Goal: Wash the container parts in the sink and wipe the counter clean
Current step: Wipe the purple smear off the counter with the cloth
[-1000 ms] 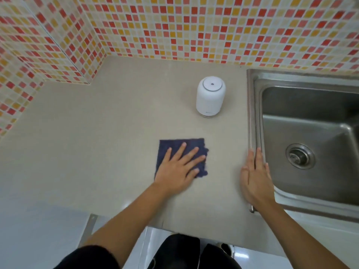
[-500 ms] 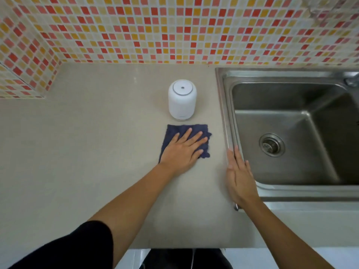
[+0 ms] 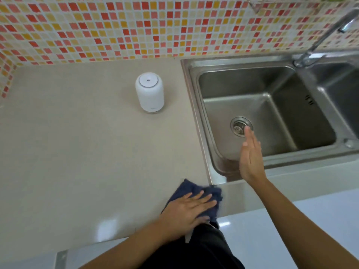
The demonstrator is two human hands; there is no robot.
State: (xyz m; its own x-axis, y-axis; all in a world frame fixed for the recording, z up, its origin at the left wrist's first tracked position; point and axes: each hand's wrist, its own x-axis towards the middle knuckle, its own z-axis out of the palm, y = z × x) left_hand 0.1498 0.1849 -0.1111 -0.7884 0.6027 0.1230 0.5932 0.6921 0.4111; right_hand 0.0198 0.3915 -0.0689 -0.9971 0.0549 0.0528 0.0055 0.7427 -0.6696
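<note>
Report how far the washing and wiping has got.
Done, apparently: the sink basin holds no parts and the white container stands on the counter. In hand: the left hand presses a dark blue cloth at the counter's front edge. Left: probably only finishing the wipe.

a home kitchen: steel double sink [image 3: 191,64], faucet [image 3: 326,33], mosaic-tiled wall [image 3: 116,26], beige counter [image 3: 68,152]

Bright, even light fills the view. A pale shiny patch sits on the smooth beige surface [image 3: 77,152] near its front edge. The dark blue cloth [image 3: 186,190] looks blurry, and the red and yellow tiled wall [image 3: 136,26] bends at the edges
</note>
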